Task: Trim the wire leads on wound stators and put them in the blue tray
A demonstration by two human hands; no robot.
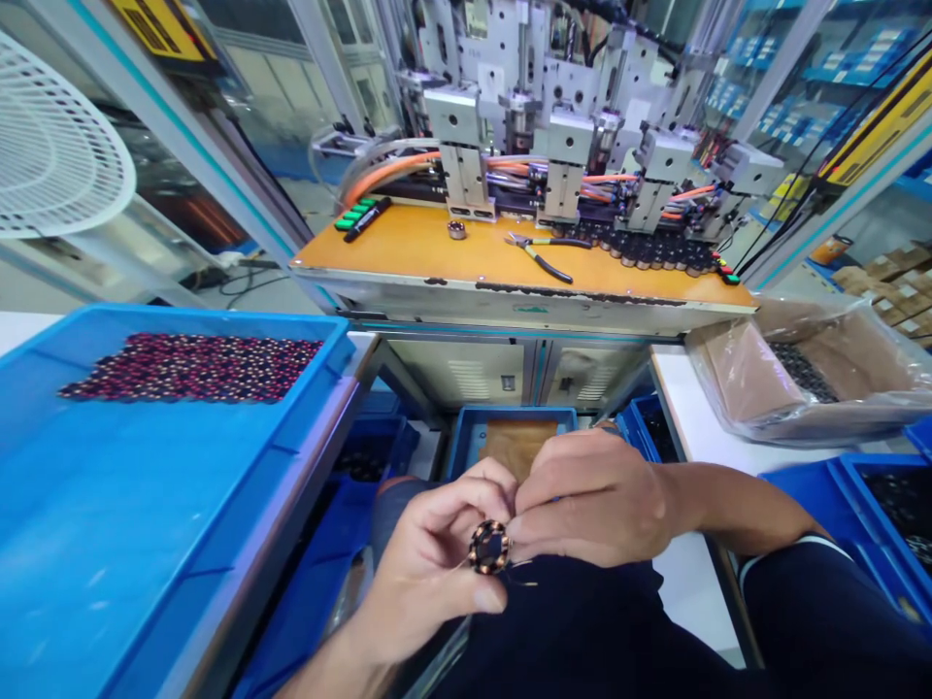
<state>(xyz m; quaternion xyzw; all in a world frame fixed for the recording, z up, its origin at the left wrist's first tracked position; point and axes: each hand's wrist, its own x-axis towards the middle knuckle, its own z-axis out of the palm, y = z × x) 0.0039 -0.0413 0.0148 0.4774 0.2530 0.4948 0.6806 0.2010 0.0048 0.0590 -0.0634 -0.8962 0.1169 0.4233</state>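
A small motor stator (489, 548), a dark ring wound with copper coils, sits in my left hand (437, 553). My left thumb lies below it and the fingers curl behind and above. Thin loose wire ends (522, 582) stick out from its lower right side. My right hand (593, 500) is closed at the ring's right edge, fingertips pressed together and close to the left fingers. What those right fingertips pinch is hidden. Both hands are over my lap, in front of the machine bench.
At left, a blue tray (182, 476) bears rows of wound parts (196, 367). On the orange bench top (408, 243) lie pliers (543, 257), a marker (366, 221), one ring part (456, 230) and several dark parts (655, 250). A plastic-lined carton (764, 393) stands right.
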